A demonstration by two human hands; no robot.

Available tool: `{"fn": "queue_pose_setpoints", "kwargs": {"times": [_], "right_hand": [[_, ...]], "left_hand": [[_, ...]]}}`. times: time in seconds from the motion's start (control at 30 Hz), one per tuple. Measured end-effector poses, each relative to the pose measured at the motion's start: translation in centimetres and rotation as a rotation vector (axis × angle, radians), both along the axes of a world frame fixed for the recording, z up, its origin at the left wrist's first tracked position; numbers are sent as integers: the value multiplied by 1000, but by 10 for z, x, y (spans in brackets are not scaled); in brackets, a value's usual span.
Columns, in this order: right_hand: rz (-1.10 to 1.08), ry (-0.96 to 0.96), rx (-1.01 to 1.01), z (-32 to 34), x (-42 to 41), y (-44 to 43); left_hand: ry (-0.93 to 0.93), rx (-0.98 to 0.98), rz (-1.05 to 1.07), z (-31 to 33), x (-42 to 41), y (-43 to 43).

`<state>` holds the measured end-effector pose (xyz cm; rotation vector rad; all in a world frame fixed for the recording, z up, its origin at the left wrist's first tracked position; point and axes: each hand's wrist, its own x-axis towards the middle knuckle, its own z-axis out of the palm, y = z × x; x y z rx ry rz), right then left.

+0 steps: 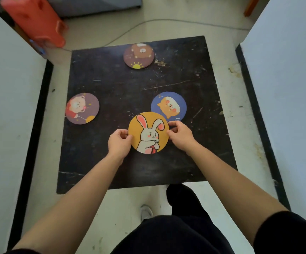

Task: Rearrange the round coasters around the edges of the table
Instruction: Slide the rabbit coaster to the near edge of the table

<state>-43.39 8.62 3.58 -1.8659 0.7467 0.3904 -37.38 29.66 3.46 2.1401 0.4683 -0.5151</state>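
An orange rabbit coaster (148, 132) sits near the middle of the black square table (112, 85). My left hand (118, 143) grips its left edge and my right hand (180, 135) grips its right edge. Its upper right rim overlaps a blue cat coaster (169, 105) just behind it. A purple pig coaster (82, 108) lies at the table's left edge. A brown bear coaster (139, 55) lies near the far edge.
White panels (11, 88) (286, 88) flank the low table on both sides. An orange plastic stool (35, 21) stands at the far left. A cable (148, 22) runs across the floor behind the table. My legs and a shoe (145, 212) are below the near edge.
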Motion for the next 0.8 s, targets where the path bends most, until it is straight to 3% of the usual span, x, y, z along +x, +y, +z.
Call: {"fn": "queue_pose_setpoints", "kwargs": {"times": [0.27, 0.47, 0.8], "right_hand": [[33, 128, -37, -21, -62, 52], [217, 172, -102, -39, -80, 68], [317, 270, -276, -48, -82, 77]], "left_hand": [[47, 20, -23, -34, -66, 53], [241, 89, -206, -61, -86, 69], [272, 71, -155, -73, -88, 71]]}}
